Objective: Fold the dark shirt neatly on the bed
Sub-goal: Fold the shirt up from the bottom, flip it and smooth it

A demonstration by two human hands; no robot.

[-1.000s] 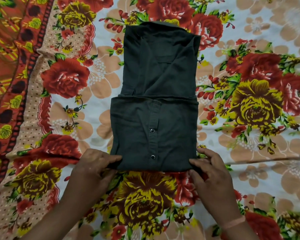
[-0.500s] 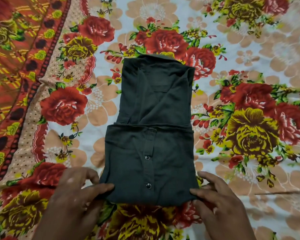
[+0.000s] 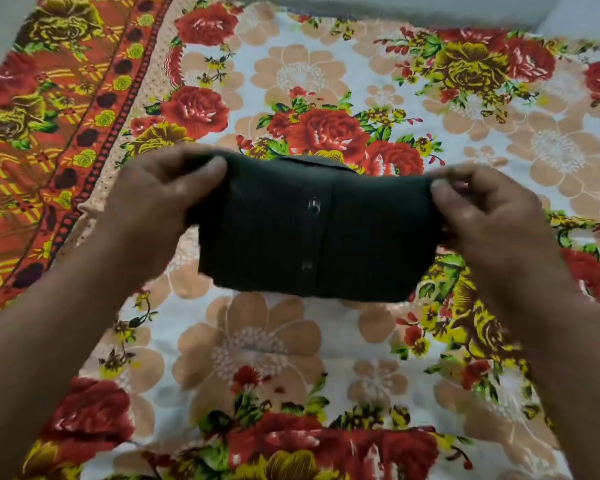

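Note:
The dark shirt (image 3: 309, 230) is a compact dark green rectangle in the middle of the view, its button placket running down the centre with two buttons showing. Its near half is doubled over the far half, and the collar edge peeks out behind the top. My left hand (image 3: 160, 199) pinches the shirt's upper left corner, thumb on top. My right hand (image 3: 482, 209) pinches the upper right corner the same way. Both forearms reach in from the bottom corners. The image is blurred by motion.
The bed (image 3: 257, 358) carries a floral sheet with red and yellow roses on white. A red and orange patterned border (image 3: 49, 133) runs along the left. The bed's far edge (image 3: 361, 15) meets a pale wall or floor at the top.
Both hands lifted the shirt's near edge from the bottom corners and carried it away from me over the far half. The shirt is now half its former length. The view shifted forward.

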